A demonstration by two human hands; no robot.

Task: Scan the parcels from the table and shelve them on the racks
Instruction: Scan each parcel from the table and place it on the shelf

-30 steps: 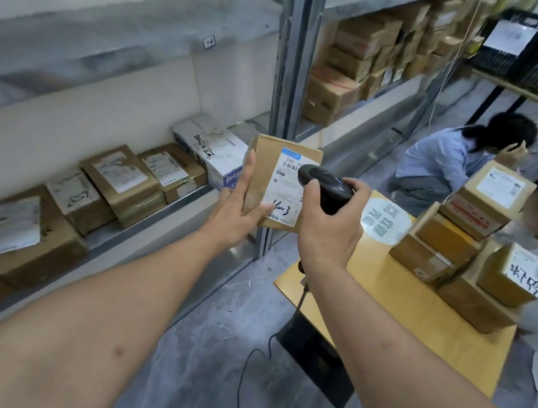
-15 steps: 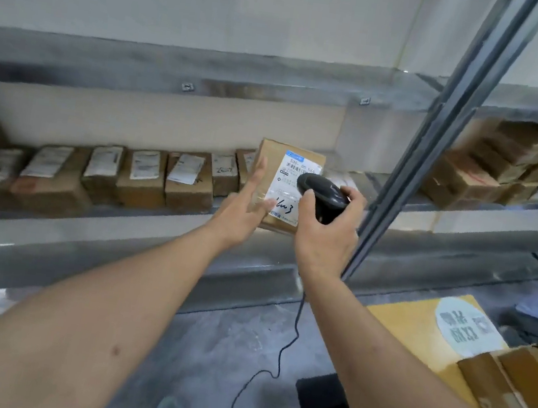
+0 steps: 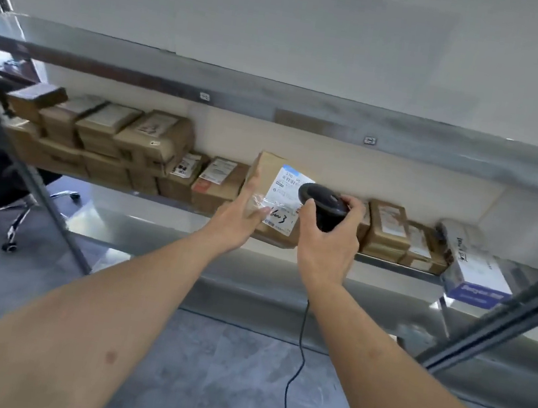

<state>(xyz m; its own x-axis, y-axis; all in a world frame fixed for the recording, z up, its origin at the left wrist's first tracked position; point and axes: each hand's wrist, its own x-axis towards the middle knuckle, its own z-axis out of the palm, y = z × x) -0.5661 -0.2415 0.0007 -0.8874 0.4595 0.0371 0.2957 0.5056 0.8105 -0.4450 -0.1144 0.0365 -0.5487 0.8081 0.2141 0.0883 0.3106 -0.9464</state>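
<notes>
Cardboard parcel (image 3: 271,190) sits in your left hand (image 3: 239,220), fingers curled around its edge, before the shelf (image 3: 391,260). Your right hand (image 3: 326,243) grips the scanner (image 3: 321,204), aimed at the label (image 3: 287,199).

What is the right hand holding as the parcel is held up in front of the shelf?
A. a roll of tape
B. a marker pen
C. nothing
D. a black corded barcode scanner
D: the right hand grips a black scanner aimed at the white label on the parcel, and its cable hangs below.
</notes>
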